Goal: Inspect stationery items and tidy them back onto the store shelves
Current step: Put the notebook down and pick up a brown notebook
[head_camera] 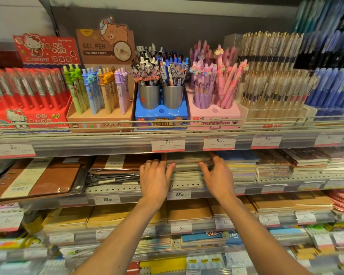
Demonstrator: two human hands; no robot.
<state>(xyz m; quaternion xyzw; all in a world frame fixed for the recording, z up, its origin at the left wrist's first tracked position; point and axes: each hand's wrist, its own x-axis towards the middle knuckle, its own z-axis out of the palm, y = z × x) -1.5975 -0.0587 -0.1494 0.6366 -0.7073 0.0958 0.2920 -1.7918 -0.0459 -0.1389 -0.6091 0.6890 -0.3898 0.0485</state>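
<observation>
Both hands are working at the second shelf, under the pen displays. The left hand (154, 176) is lying with fingers together and slightly curled over the left edge of the pale stack of thin wrapped notebooks (187, 165); the right hand (216, 171) is curling its fingers round the stack's right edge. The stack is sitting far in, between the brown leather-look binders (115, 165) on the left and the multicoloured notebook piles (244, 165) on the right.

Risk: slippery wrappers are likely to slide, so uneven squeezing could be fanning the stack out over the perforated shelf lip (187, 184), or nudging the neighbouring piles.

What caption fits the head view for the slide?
Both hands, left and right, square a stack of notebooks on the shelf beneath pen displays.
</observation>
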